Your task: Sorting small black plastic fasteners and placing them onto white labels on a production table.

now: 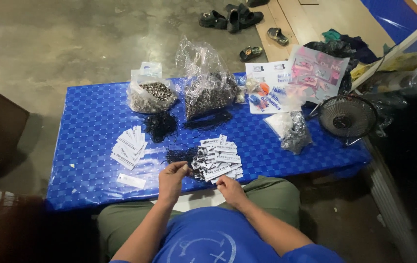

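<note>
Nearest the camera sits the person's blue shirt (218,243), with both forearms reaching out over the near edge of the low table (91,117) in its blue checkered cover. Farthest left on the table, a fanned stack of white tags (129,144) lies well apart from the hands, with one loose white tag (131,181) nearer the edge. The left hand (173,178) comes next, fingers pressed together in a pinch on a thin black cord at the edge of the tangle of black cords (179,156), which lies just beyond its fingertips. Just right of that, touching the tangle, is the pile of strung white tags (219,158), between and slightly beyond the two hands. The right hand (230,189) rests curled below that pile; whether it pinches anything I cannot tell. Farther back stand two clear bags of metal eyelets (152,95), and at far right a small wire fan (347,117).
</note>
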